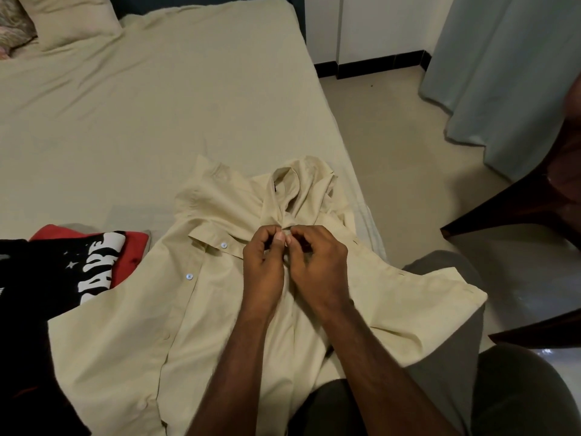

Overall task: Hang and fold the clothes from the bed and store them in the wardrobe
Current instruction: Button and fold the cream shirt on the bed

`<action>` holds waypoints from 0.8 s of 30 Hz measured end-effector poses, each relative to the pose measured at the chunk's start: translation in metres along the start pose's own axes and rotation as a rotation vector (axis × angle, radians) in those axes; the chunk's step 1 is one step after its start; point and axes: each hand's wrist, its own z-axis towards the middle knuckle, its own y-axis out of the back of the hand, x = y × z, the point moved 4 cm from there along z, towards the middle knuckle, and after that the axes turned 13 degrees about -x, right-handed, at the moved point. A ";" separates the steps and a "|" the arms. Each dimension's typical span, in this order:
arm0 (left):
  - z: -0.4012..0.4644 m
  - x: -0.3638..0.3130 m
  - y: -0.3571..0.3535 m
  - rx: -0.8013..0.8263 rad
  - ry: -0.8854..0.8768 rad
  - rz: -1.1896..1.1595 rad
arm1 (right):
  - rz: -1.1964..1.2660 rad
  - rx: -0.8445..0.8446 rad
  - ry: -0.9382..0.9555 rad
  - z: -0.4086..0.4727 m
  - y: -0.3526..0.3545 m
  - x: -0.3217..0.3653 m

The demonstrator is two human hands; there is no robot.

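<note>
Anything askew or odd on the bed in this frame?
Nothing damaged. The cream shirt lies open and rumpled, collar bunched, hanging past the bed edge, while left hand and right hand pinch its placket. A black printed garment lies unfolded beside it.

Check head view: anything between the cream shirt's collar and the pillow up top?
Nothing: only bare bed sheet between the cream shirt collar and the pillow, per the head view.

Dim, warm indoor light is spreading evenly over the bed sheet, casting only soft, faint shadows in its creases. A pale glare is showing on the glossy floor at lower right. Wide-angle distortion is bending the edges, and a dark shape at the right edge is lying blurred, out of focus.
</note>
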 end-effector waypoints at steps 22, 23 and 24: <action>0.044 0.019 0.051 0.167 -0.520 0.855 | -0.031 0.083 -0.213 0.007 -0.006 -0.010; 0.044 0.017 0.045 0.187 -0.556 0.887 | 0.029 0.058 -0.205 0.009 -0.004 -0.006; 0.044 0.015 0.039 0.202 -0.584 0.907 | 0.069 0.043 -0.198 0.011 -0.003 -0.005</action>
